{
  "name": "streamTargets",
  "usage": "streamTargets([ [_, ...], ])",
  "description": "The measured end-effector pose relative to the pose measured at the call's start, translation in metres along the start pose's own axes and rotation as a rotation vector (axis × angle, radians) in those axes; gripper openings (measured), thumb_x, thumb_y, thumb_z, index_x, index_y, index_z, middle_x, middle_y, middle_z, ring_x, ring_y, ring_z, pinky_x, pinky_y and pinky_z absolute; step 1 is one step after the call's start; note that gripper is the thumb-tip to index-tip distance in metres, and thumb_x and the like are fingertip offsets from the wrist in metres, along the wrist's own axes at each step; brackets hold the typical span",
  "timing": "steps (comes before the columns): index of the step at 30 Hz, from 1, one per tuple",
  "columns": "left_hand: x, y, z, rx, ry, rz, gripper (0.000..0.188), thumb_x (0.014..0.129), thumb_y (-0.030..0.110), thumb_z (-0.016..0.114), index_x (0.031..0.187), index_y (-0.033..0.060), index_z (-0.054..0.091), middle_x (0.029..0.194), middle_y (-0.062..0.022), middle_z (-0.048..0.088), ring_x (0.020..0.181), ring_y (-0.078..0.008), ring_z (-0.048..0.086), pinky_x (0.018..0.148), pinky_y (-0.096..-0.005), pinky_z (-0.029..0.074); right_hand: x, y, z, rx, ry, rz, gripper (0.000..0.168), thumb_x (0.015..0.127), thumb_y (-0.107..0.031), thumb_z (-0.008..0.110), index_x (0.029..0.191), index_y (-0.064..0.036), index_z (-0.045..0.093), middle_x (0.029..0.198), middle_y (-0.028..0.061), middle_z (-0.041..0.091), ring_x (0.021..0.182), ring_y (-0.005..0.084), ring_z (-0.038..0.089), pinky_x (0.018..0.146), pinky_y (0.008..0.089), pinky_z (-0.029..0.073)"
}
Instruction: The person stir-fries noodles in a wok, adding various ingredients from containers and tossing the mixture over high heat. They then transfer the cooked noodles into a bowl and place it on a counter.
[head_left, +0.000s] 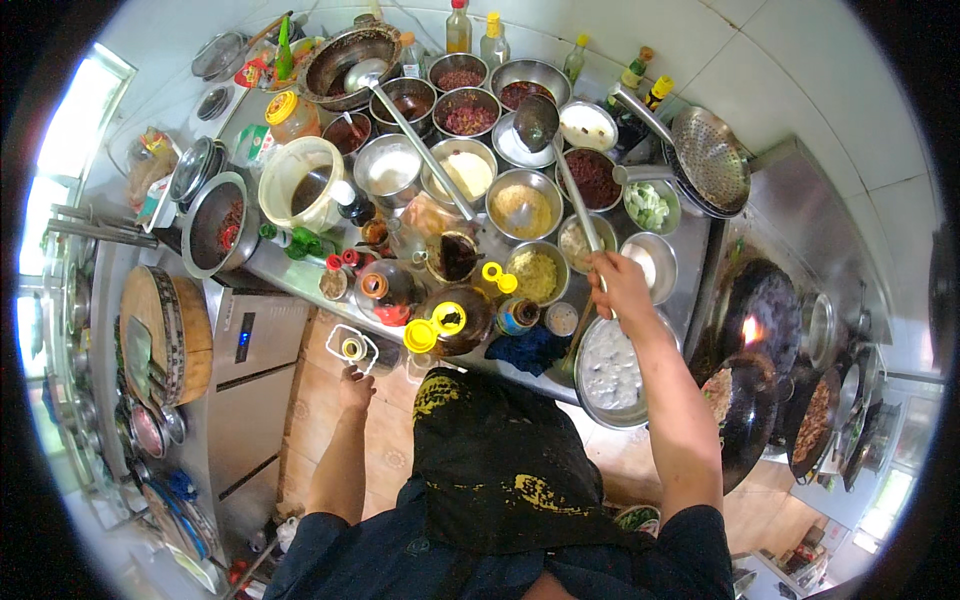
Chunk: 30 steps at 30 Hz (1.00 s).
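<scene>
My right hand (621, 289) grips the long metal handle of a ladle (537, 124), whose dark bowl is over a steel bowl of white granules (517, 150) among the seasoning bowls. Below that hand sits a large steel bowl of white, wet-looking food (613, 367). My left hand (357, 390) is at the counter's front edge, its fingers at a clear container with a white rim (352, 348); whether it grips the container is hard to tell. Close by stand a bottle with a yellow flip cap (450, 319) and a bottle with an orange-brown neck (373, 285).
At the right, a wok (765, 315) stands over the stove beside a visible flame; a second wok (742, 420) holds food. A metal strainer (711, 157) rests behind. Round chopping boards (191, 337) with cleavers stand left. A second ladle (420, 146) lies across bowls.
</scene>
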<state>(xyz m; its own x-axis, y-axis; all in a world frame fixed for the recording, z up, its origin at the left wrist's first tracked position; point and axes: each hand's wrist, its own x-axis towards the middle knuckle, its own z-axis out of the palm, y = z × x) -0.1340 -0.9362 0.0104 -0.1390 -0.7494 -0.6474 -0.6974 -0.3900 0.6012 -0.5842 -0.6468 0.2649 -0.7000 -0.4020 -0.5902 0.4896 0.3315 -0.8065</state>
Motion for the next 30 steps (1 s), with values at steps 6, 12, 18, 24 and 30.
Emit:
streamTargets([
  [6,-0.004,-0.004,0.013,0.009,-0.015,-0.051,0.060,0.076,-0.007,0.067,0.132,-0.0007,0.047,0.114,-0.0183,0.058,0.083,-0.0278,0.065,0.057,-0.0365,0.057,-0.054,-0.004,-0.017,0.190,-0.082,-0.013,0.032,0.103,-0.025,0.052,0.115,0.004,0.060,0.074,0.0019,0.052,0.043,0.0068,0.039,0.034,0.0245,0.030],
  [12,0.001,-0.046,0.020,0.130,-0.094,-0.098,0.061,0.072,-0.004,0.069,0.130,-0.0021,0.048,0.109,-0.0188,0.059,0.084,-0.0304,0.065,0.059,-0.0391,0.062,-0.196,0.025,-0.074,0.294,0.035,-0.056,0.032,0.105,-0.021,0.047,0.118,0.005,0.059,0.067,0.0016,0.050,0.037,0.0064,0.035,0.033,0.0229,0.030],
  [18,0.017,-0.054,0.052,0.137,-0.376,-0.007,0.053,0.073,-0.002,0.067,0.124,-0.0017,0.049,0.113,-0.0186,0.058,0.086,-0.0317,0.065,0.054,-0.0404,0.062,-0.392,0.113,-0.115,0.334,0.464,-0.166,0.025,0.104,-0.015,0.049,0.118,0.001,0.061,0.065,-0.0004,0.051,0.039,0.0042,0.037,0.035,0.0209,0.030],
  [24,0.036,-0.023,0.105,0.351,-0.502,0.378,0.029,0.076,0.000,0.073,0.099,0.0037,0.057,0.089,-0.0101,0.063,0.070,-0.0208,0.064,0.048,-0.0365,0.055,-0.456,0.235,-0.126,-0.502,1.100,-0.085,0.022,0.099,-0.017,0.059,0.110,0.003,0.061,0.067,0.0117,0.053,0.057,0.0182,0.052,0.055,0.0333,0.043],
  [30,-0.036,0.011,0.120,0.198,-0.550,0.417,0.044,0.078,0.001,0.069,0.120,0.0008,0.056,0.098,-0.0106,0.066,0.078,-0.0190,0.065,0.056,-0.0333,0.056,-0.447,0.353,-0.163,-0.806,1.166,0.005,0.027,0.096,-0.015,0.060,0.114,0.006,0.059,0.086,0.0284,0.064,0.076,0.0458,0.063,0.067,0.0473,0.051],
])
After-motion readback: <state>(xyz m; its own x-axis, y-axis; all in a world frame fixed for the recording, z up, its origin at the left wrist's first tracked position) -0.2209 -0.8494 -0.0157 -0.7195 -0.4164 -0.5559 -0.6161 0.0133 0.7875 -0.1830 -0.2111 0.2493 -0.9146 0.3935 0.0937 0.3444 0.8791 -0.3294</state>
